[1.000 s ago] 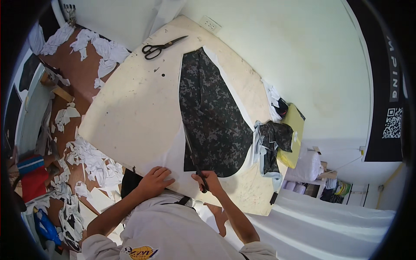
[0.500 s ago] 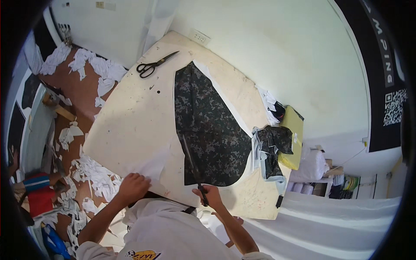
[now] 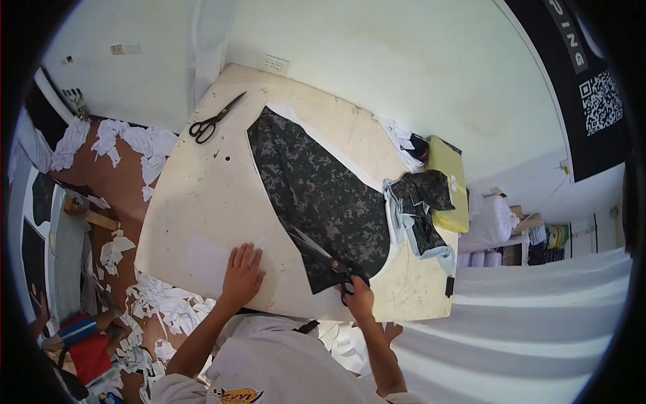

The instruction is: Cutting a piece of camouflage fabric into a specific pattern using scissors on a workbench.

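Note:
A dark camouflage fabric panel (image 3: 316,195) lies spread on the pale worktable (image 3: 195,195), with white material showing along its far right edge. My right hand (image 3: 356,299) grips black-handled scissors (image 3: 340,268) at the panel's near edge. Their blades point up and left across the cloth's lower part. To the left of the panel, my left hand (image 3: 242,279) rests on the tabletop, fingers stretched out and holding nothing. Beside its fingertips is a thin whitish piece (image 3: 208,258). A second pair of scissors (image 3: 217,120) lies at the table's far left.
Folded camouflage and light-blue cloth (image 3: 424,209) lies at the table's right, against a yellow package (image 3: 449,182). White scraps (image 3: 168,303) litter the floor to the left. Another person's arm (image 3: 101,323) shows at lower left. White sheeting (image 3: 511,316) hangs at the right.
The view has shifted. My left hand has moved from the table's near edge further onto the tabletop. My right hand has brought the scissors further right, their blades now more slanted over the cloth.

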Available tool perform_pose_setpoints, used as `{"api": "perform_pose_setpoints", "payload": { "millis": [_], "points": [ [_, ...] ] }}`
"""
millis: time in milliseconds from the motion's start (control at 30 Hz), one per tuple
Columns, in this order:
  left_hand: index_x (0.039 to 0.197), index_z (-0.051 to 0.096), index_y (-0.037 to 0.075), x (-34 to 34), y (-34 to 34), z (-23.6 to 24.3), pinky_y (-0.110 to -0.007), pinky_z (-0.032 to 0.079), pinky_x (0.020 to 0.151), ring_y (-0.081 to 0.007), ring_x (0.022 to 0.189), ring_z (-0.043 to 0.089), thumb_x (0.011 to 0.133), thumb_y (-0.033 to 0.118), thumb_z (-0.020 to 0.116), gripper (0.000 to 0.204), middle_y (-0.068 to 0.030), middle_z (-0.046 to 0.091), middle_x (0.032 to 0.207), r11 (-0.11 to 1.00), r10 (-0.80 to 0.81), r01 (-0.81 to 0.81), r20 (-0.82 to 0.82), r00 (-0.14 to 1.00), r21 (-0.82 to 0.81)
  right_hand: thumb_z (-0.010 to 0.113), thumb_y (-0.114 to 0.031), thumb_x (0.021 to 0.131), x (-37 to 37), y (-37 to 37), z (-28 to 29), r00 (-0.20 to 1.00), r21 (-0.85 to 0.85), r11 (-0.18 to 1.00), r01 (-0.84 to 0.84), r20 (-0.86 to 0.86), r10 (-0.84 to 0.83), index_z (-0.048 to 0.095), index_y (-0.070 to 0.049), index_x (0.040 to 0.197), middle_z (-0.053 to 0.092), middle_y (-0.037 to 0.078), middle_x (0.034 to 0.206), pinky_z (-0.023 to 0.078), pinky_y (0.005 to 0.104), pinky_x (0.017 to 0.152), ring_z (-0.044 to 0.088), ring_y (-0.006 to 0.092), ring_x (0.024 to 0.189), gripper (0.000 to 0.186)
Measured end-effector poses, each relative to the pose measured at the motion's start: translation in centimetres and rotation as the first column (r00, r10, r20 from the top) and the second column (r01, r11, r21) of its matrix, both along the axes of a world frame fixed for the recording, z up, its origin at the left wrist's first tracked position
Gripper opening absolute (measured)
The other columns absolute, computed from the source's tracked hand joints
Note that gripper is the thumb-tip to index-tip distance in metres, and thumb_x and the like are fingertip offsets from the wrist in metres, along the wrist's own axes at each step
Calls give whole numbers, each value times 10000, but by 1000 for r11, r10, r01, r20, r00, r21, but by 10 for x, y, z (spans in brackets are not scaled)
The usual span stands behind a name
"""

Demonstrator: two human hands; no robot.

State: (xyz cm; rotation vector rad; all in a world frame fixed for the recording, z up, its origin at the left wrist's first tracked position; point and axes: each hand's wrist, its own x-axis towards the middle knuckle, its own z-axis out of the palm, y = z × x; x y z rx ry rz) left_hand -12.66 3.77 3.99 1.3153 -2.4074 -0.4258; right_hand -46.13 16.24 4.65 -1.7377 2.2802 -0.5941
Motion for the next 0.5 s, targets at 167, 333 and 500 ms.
{"api": "perform_pose_setpoints", "payload": {
  "millis": [167, 333, 500],
  "points": [
    [1305, 551, 31, -3, 37, 8, -476, 375, 1039, -340, 1206, 476, 845, 219, 672, 511, -162, 521, 1246, 989, -137, 140, -69, 988, 54, 873, -323, 712, -9, 59, 43, 993, 144, 986, 89, 65, -99, 625, -24, 954, 662, 164, 837, 502, 436, 672, 658, 386, 806, 458],
    [1216, 608, 51, -3, 43, 8, -424, 437, 889, -286, 1022, 540, 845, 167, 665, 393, -104, 573, 1040, 975, -139, 143, -38, 990, 171, 857, -305, 741, 10, 99, 75, 986, 558, 830, 14, 132, -105, 612, -1, 943, 638, 182, 796, 488, 402, 659, 628, 318, 715, 439],
    [973, 639, 97, 0, 44, 2, -404, 449, 822, -274, 923, 562, 833, 126, 673, 146, -69, 578, 918, 977, -91, 122, -176, 980, 176, 708, -245, 915, 19, 118, 70, 494, 647, 707, -287, 732, -469, 604, -36, 942, 606, 8, 802, 445, 281, 641, 560, 107, 730, 235]
  ]
}}
